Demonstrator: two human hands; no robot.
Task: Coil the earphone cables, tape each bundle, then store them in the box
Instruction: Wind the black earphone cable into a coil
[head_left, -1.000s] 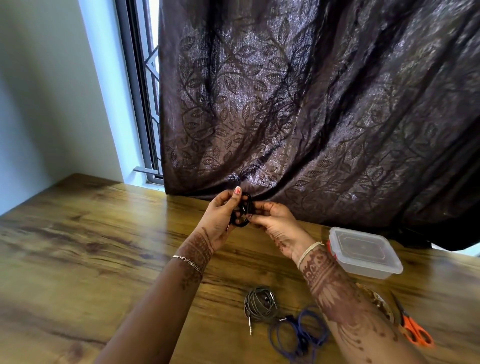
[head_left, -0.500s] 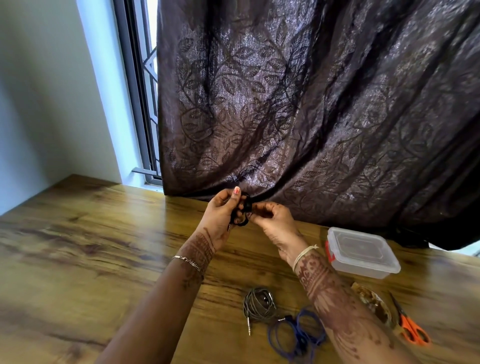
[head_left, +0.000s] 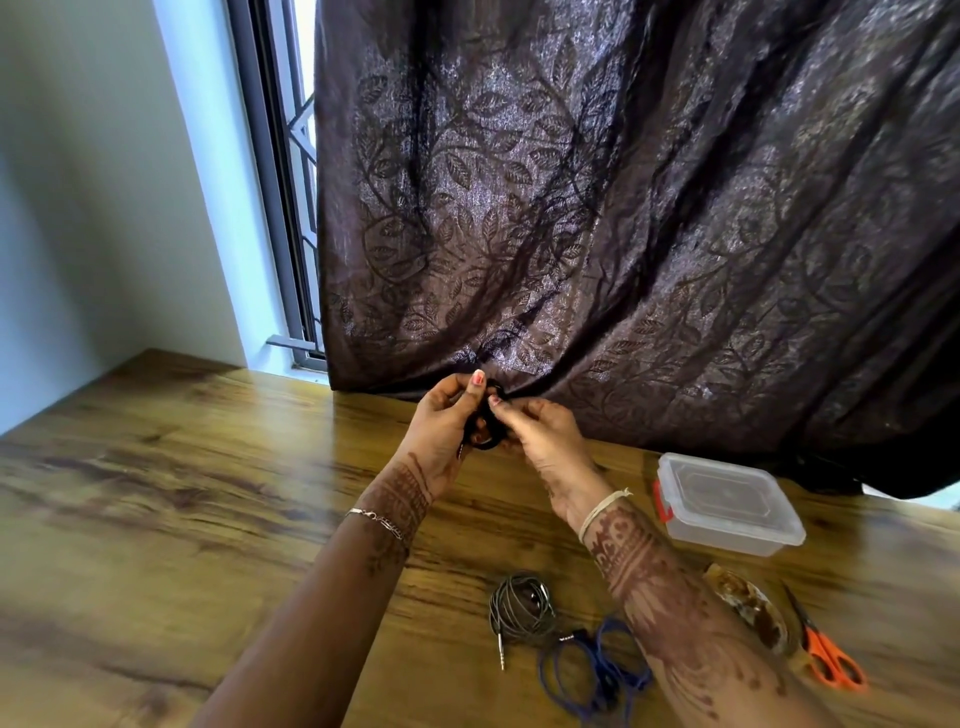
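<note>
I saw both hands raised together over the far part of the table (head_left: 182, 493), meeting on a small black earphone coil (head_left: 487, 443). The left hand (head_left: 441, 423) had its fingers curled round the coil's left side, thumb up on top. The right hand (head_left: 548, 441) pinched the coil's upper edge between fingertips and thumb. I could not tell whether any tape was on that bundle, as the fingers hid most of it. Nearer to me than the hands, between the two forearms, a grey earphone coil (head_left: 522, 608) lay flat on the wood with its jack plug pointing towards me. Just beside it, partly under the right forearm, lay a blue earphone cable (head_left: 587, 670) in looser loops. To the right of the right wrist stood the clear plastic box (head_left: 727, 506), lid on, a red clasp at its left end. Nearer than the box, right of the right forearm, were a tape roll (head_left: 748, 608) and orange-handled scissors (head_left: 826, 657). Beyond the hands hung a dark leaf-patterned curtain (head_left: 623, 234), its hem touching the table, with a window frame (head_left: 275, 182) to its left.
</note>
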